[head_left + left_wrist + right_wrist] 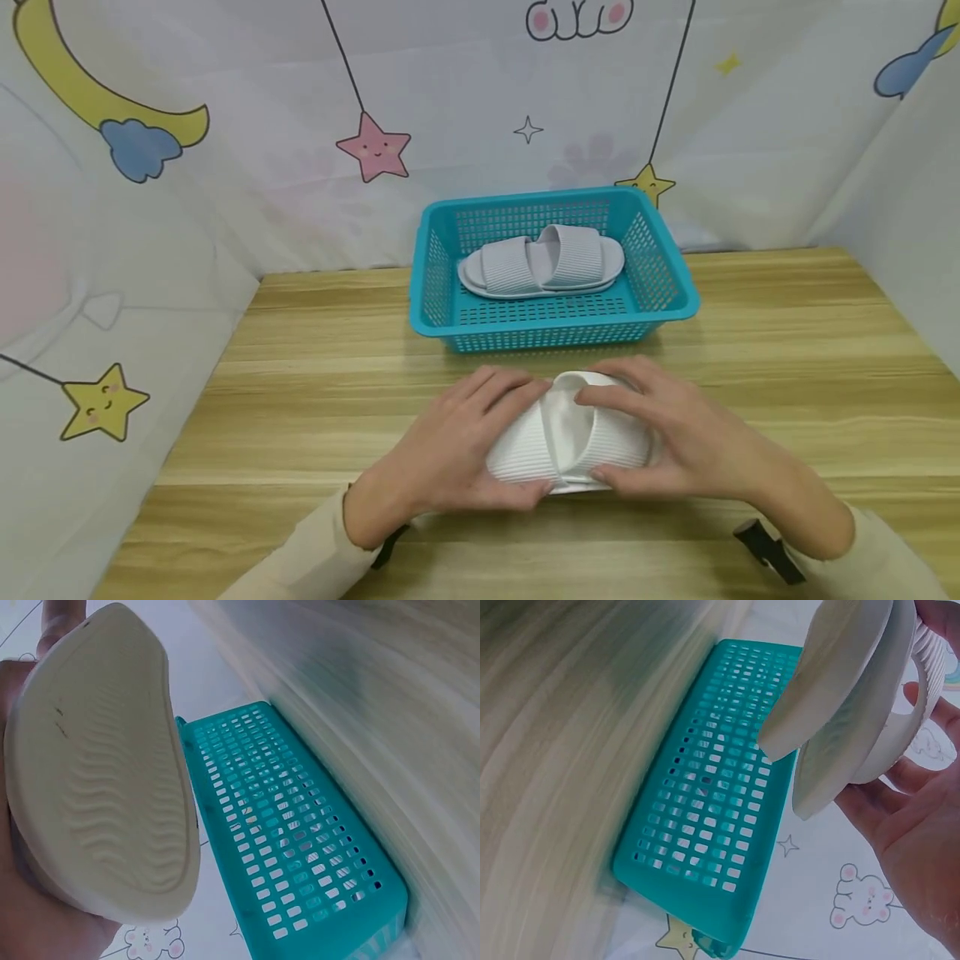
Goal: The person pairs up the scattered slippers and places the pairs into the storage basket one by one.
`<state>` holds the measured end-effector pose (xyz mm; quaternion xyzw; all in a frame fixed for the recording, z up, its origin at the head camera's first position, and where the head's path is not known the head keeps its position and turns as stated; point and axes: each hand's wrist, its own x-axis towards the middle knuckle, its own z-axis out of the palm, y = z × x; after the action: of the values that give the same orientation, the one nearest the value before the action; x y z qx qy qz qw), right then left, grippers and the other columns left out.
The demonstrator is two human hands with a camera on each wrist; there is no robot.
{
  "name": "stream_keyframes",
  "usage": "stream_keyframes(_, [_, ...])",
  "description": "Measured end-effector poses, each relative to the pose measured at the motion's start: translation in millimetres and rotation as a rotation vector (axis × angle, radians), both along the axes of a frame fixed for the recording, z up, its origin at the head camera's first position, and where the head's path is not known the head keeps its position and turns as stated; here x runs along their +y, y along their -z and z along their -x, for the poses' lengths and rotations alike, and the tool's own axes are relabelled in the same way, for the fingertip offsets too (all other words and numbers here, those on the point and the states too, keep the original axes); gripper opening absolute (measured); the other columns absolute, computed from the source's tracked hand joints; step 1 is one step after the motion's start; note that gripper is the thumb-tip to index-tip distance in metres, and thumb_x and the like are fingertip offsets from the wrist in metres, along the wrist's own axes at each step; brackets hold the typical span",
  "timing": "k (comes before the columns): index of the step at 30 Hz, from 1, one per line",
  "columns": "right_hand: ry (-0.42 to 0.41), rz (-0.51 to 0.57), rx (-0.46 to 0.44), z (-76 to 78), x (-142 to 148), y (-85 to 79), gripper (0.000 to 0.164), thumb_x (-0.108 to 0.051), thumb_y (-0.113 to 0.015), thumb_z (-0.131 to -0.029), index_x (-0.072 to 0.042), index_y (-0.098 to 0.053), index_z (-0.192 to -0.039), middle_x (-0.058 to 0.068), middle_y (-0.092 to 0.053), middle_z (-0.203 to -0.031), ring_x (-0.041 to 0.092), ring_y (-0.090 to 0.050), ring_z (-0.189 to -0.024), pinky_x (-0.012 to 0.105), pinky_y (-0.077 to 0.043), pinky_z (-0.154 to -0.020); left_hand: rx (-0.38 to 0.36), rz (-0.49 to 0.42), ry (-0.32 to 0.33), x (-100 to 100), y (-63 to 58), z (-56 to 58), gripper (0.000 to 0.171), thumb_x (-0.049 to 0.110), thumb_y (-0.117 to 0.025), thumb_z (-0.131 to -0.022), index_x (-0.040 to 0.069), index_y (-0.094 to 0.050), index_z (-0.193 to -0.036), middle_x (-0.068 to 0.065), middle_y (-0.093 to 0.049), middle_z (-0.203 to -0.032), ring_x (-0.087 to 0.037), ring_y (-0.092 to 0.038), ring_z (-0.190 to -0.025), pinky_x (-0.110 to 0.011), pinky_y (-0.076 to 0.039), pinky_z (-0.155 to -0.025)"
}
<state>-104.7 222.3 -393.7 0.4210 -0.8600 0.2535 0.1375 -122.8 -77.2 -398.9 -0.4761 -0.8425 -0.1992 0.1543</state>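
A pair of white slippers with ribbed straps is held in front of the basket, one slipper tucked into the other. My left hand grips the left end, thumb along the near side and fingers over the far side. At the other end, my right hand holds the strap and edge between thumb and fingers. The left wrist view shows a wavy-patterned slipper sole, raised off the table. In the right wrist view the two stacked soles tilt beside my right hand's palm.
Just beyond the hands stands a turquoise mesh basket on the wooden table. Inside it lies another pair of pale slippers, also nested. A white cloth printed with stars and a moon hangs behind and along the sides.
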Motion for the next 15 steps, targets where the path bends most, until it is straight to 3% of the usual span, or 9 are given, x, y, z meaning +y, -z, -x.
stream_keyframes(6, [-0.007,0.031,0.011,3.1,2.4,-4.0,0.062,-0.055,-0.084,-0.086,-0.021,-0.065,-0.134,0.006,-0.060,-0.143,0.020,-0.061,-0.123,0.036,-0.060,-0.088,-0.005,-0.065,-0.003,-5.2,-7.1,1.0,0.092,0.065,-0.081,-0.078,0.014,-0.056,-0.151,-0.003,-0.056,-0.154,-0.023,-0.051,-0.144,-0.041,-0.043,-0.120])
stream_keyframes(11, [0.003,0.056,0.059,6.4,8.6,-8.0,0.060,-0.061,-0.074,-0.091,-0.020,-0.066,-0.134,0.008,-0.061,-0.141,0.022,-0.061,-0.120,0.029,-0.059,-0.086,0.002,-0.059,-0.058,-15.1,-9.5,3.5,0.093,0.071,-0.074,-0.082,0.015,-0.054,-0.154,-0.002,-0.052,-0.159,-0.024,-0.046,-0.149,-0.047,-0.042,-0.121])
stream_keyframes(15, [0.028,0.038,0.062,9.5,15.4,-13.2,0.062,-0.064,-0.072,-0.092,-0.020,-0.066,-0.135,0.007,-0.061,-0.142,0.021,-0.060,-0.122,0.020,-0.054,-0.092,-0.009,-0.042,-0.100,-23.2,-8.6,5.1,0.096,0.078,-0.064,-0.087,0.015,-0.050,-0.158,-0.003,-0.049,-0.163,-0.026,-0.044,-0.152,-0.052,-0.040,-0.121])
